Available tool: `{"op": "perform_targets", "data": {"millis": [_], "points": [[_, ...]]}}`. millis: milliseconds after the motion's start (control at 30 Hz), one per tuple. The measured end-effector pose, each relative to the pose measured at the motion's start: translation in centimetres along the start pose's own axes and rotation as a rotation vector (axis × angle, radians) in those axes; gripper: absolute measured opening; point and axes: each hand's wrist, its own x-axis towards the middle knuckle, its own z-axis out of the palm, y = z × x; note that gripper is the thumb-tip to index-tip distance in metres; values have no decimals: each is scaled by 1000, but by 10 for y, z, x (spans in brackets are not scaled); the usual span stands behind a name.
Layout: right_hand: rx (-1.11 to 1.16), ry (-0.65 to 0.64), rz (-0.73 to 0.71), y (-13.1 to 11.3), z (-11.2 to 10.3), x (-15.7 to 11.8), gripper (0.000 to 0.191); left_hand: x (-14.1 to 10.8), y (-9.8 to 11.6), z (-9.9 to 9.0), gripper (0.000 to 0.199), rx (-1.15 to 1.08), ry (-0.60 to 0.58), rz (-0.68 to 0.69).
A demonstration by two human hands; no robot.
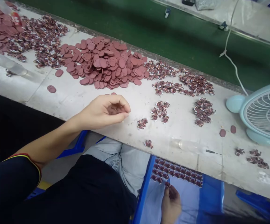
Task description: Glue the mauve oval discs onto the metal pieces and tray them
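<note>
My left hand (103, 112) hovers over the front of the white table, just before a pile of dull-red oval discs (111, 62). Its fingers curl toward the thumb; what they hold, if anything, I cannot make out. Low in the view, my right hand (171, 202) pinches a small maroon figure (167, 184) over a blue tray (146, 174). Rows of similar maroon figures (179, 171) lie on the pale sheet in that tray. One loose maroon piece (148, 143) lies near the table edge, with small clusters (160, 111) beyond it.
A light-blue fan (263, 112) stands at the right. Near the front edge lies a clear bottle (191, 146) with a thin dark tip. More maroon pieces (44, 37) heap at the far left. A white cable (234, 62) hangs across the green gap behind the table.
</note>
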Motion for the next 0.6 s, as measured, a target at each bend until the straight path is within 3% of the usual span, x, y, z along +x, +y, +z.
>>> {"op": "perform_targets", "data": {"millis": [100,233,433,600], "points": [[-160,41,-4,-1,0,-6,30,-6,-1,7,13,-110,-12,39],[-241,39,-41,-1,3,-5,30,-11,-4,11,14,-254,-64,-17],[-268,101,-63,1,14,-2,33,-17,-2,2,27,-394,-136,-123],[-235,99,-45,-21,6,-4,29,-23,-5,-7,32,-437,-133,-144]]}}
